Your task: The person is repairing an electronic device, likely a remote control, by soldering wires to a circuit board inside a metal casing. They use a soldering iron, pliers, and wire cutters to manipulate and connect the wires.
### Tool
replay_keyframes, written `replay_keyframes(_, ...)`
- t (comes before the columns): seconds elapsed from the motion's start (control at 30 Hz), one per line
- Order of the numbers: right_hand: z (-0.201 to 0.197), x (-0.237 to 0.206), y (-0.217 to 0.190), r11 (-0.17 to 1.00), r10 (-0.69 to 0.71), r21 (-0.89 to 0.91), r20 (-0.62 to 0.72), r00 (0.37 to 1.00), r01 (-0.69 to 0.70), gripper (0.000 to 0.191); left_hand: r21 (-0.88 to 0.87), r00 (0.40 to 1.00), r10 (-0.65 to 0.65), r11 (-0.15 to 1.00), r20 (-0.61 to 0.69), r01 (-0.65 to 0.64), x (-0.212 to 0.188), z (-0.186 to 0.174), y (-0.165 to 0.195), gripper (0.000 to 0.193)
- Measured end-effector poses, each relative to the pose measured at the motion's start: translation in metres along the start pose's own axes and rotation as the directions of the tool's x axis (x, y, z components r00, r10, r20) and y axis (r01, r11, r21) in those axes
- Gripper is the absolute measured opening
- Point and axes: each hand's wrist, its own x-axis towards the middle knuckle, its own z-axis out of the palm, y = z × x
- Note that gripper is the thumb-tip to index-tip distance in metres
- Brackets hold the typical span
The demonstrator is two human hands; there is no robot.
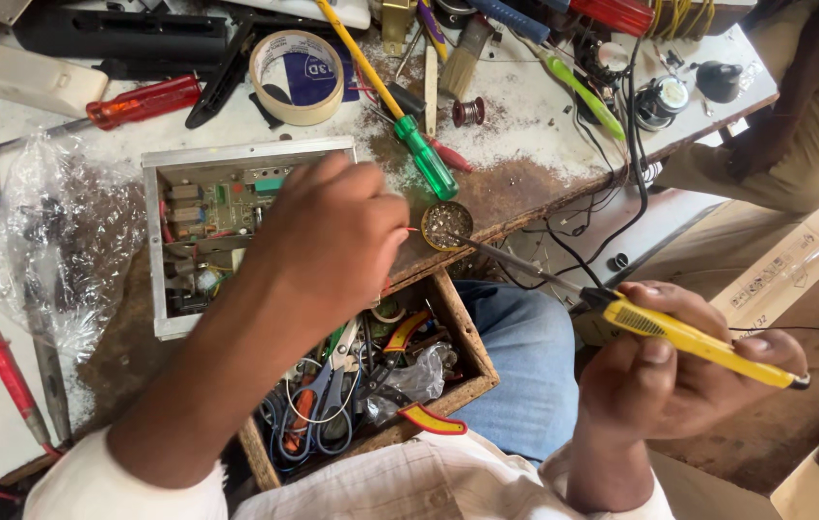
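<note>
Soldering iron (689,337) with a yellow handle sits gripped in the right hand (679,376), fingers wrapped around it, its tip resting in a small round tin (447,224) at the workbench (525,125) edge. Left hand (328,236) hovers over an open metal box (236,159) holding a circuit board (212,207); its fingers curl downward, and whether they pinch anything cannot be told.

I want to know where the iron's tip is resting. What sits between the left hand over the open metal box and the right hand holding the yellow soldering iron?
In the head view, a small round tin lies between the left hand and right hand; the soldering iron tip points into it.
</note>
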Motion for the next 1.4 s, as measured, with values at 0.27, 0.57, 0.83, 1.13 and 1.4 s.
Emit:
replay_keyframes(0.27, 0.007, -0.018, -0.008, 0.99, 0.033, 0.135, 0.028, 0.999, -0.036, 0.043, -0.793, 0.853, -0.518, 0.549, -0.073, 0.265, -0.069, -0.043, -0.011, 0.021)
replay_keyframes(0.57, 0.038, -0.015, -0.023, 0.995, -0.099, 0.001, 0.119, 0.988, 0.099, 0.04, -0.663, 0.795, -0.561, 0.689, -0.231, 0.294, -0.102, -0.017, -0.001, 0.008)
replay_keyframes(0.83, 0.058, -0.024, -0.042, 0.991, -0.1, -0.067, 0.208, 0.973, 0.116, 0.043, -0.514, 0.788, -0.552, 0.776, -0.274, 0.365, -0.096, -0.015, 0.007, 0.011)
replay_keyframes(1.13, 0.058, -0.028, -0.048, 0.992, -0.035, -0.106, 0.282, 0.959, 0.068, 0.044, -0.553, 0.817, -0.523, 0.767, -0.243, 0.327, -0.101, -0.014, 0.004, 0.011)
replay_keyframes(1.4, 0.061, -0.03, -0.049, 0.996, 0.005, -0.082, 0.282, 0.959, 0.019, 0.044, -0.563, 0.819, -0.533, 0.752, -0.213, 0.343, -0.1, -0.016, 0.004, 0.011)
